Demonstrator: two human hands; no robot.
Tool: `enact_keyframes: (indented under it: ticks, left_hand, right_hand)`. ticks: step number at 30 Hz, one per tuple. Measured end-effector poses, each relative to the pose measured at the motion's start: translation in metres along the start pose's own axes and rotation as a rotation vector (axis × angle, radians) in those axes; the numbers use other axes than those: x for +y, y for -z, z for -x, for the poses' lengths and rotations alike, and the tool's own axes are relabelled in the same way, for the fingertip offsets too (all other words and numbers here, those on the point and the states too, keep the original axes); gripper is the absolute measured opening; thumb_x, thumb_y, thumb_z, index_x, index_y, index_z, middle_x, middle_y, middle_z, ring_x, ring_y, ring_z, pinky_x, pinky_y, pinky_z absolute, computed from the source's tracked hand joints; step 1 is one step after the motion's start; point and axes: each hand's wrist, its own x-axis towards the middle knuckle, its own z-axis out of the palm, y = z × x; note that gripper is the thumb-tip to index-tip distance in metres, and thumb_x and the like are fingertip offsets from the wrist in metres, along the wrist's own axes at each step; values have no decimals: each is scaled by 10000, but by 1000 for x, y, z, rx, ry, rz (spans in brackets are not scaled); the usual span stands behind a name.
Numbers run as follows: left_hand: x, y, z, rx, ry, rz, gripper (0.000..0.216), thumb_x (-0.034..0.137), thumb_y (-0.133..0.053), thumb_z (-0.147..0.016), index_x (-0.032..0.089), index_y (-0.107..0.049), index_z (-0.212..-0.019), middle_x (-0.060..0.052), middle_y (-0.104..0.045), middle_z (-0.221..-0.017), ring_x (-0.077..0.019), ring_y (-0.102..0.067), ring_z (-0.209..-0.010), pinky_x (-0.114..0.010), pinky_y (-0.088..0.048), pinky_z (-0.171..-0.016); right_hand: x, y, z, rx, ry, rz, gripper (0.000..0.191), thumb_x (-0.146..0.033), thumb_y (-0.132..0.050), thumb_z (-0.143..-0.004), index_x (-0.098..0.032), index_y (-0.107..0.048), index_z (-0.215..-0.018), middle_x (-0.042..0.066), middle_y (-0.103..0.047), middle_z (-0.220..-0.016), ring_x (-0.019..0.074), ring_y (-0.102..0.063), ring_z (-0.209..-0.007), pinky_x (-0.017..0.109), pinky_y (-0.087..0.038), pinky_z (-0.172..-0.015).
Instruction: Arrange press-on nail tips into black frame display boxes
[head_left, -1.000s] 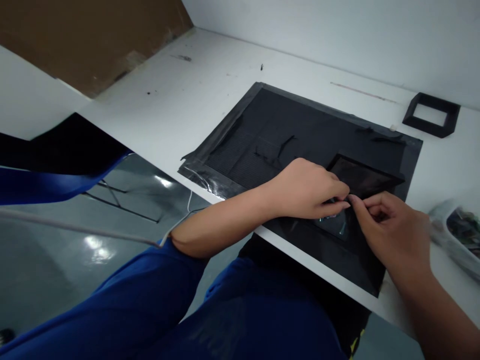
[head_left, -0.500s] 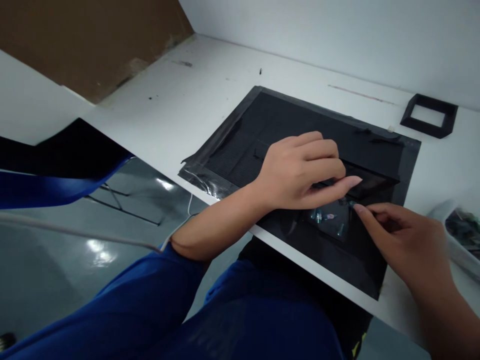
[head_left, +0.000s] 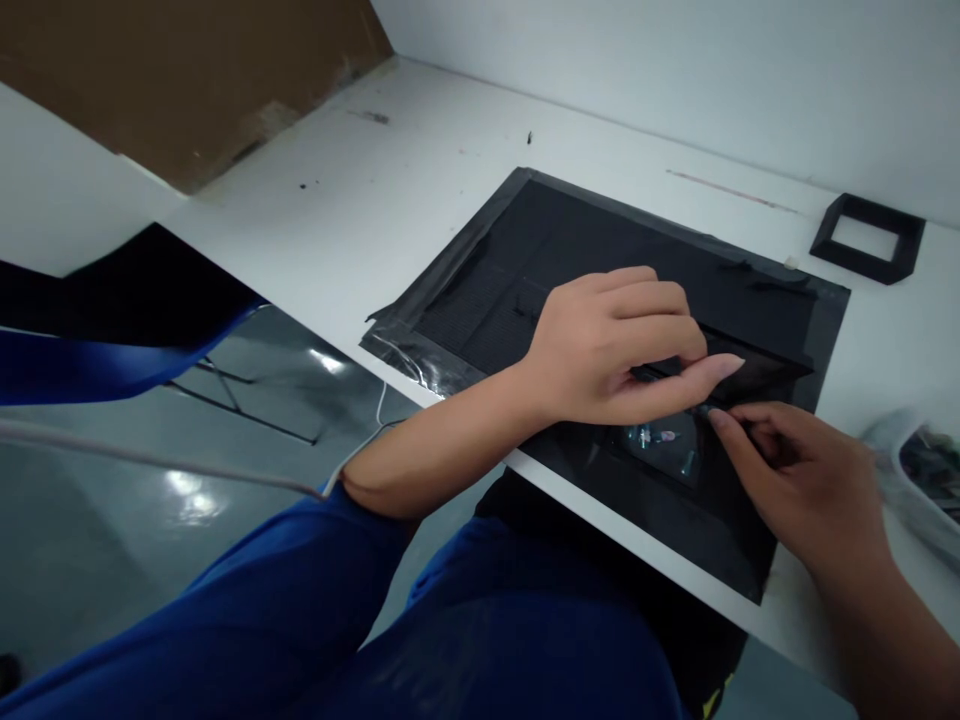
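My left hand (head_left: 619, 345) is over the black mat (head_left: 600, 225), fingers curled in and thumb stretched along beside the bent index finger. Whatever lies in its grip is hidden. Next to its thumb a dark glossy flap or panel (head_left: 772, 365) stands slightly raised. My right hand (head_left: 802, 470) is closed, with thumb and index finger pinching a small bluish piece (head_left: 703, 410) just below my left thumb. Several small shiny blue-green pieces (head_left: 645, 437) lie on a dark glossy surface between the hands and the table's front edge. Their exact kind is too small to tell.
A black rectangular frame (head_left: 870, 238) stands on the white table (head_left: 450, 130) at the back right. At the right edge is a clear bag or container (head_left: 900, 480) with dark contents. A white cable (head_left: 187, 470) runs past my left arm. A brown board (head_left: 172, 80) is at the back left.
The view has shifted slightly. Both hands keep nearly the same pose, and the small bluish piece stays between my right thumb and index finger.
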Motion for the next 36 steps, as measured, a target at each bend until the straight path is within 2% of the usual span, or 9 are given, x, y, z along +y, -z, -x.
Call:
enact_keyframes:
  ticks: [6, 12, 16, 23, 29, 32, 36]
  left_hand:
    - [4, 1, -1, -58, 46, -10, 349, 357, -588, -941, 207, -583, -626, 53, -572, -548, -74, -510, -526, -230, -415, -584]
    - [7, 3, -1, -161, 142, -63, 401, 411, -549, -958, 208, -597, -616, 51, -540, -498, -72, -487, -479, -232, -418, -566]
    - [8, 3, -1, -220, 169, -56, 420, 422, -495, -987, 206, -601, -643, 50, -546, -510, -66, -502, -487, -231, -423, -582]
    - [8, 4, 0, -258, 190, -48, 433, 417, -455, -1002, 204, -608, -659, 45, -549, -519, -70, -517, -504, -234, -404, -578]
    - [10, 4, 0, -228, 183, -18, 414, 383, -484, -993, 203, -623, -647, 48, -579, -529, -65, -523, -505, -231, -393, -560]
    - [9, 4, 0, -236, 186, -7, 406, 387, -495, -987, 204, -632, -651, 47, -583, -529, -67, -521, -502, -232, -388, -551]
    - [8, 4, 0, -272, 201, -5, 415, 407, -487, -990, 205, -632, -657, 48, -582, -537, -65, -530, -508, -237, -389, -550]
  right_hand:
    - [-1, 2, 0, -71, 9, -73, 269, -501, -630, -902, -262, -751, -890, -52, -478, -565, 92, -430, -487, 268, -347, -499]
    - [0, 2, 0, -93, 33, -17, 301, -560, -671, -850, -274, -747, -910, -45, -494, -599, 108, -466, -513, 280, -371, -515]
    - [-3, 1, 0, -82, 49, 29, 299, -559, -629, -869, -272, -711, -863, -45, -476, -588, 112, -462, -505, 280, -354, -504]
    - [-8, -2, -1, -6, 0, 92, 326, -553, -582, -894, -246, -645, -802, -19, -537, -642, 128, -503, -552, 287, -358, -526]
    - [-11, -8, -3, -18, -112, 160, 448, -594, -549, -899, -235, -561, -632, -30, -485, -499, 125, -455, -448, 291, -283, -471]
    - [-14, -8, -5, -16, -163, 67, 462, -599, -574, -891, -228, -582, -615, -29, -495, -493, 121, -463, -455, 285, -310, -474]
    - [-14, -4, -5, 15, -181, -137, 419, -590, -611, -884, -215, -676, -708, -25, -524, -540, 111, -448, -473, 280, -335, -466]
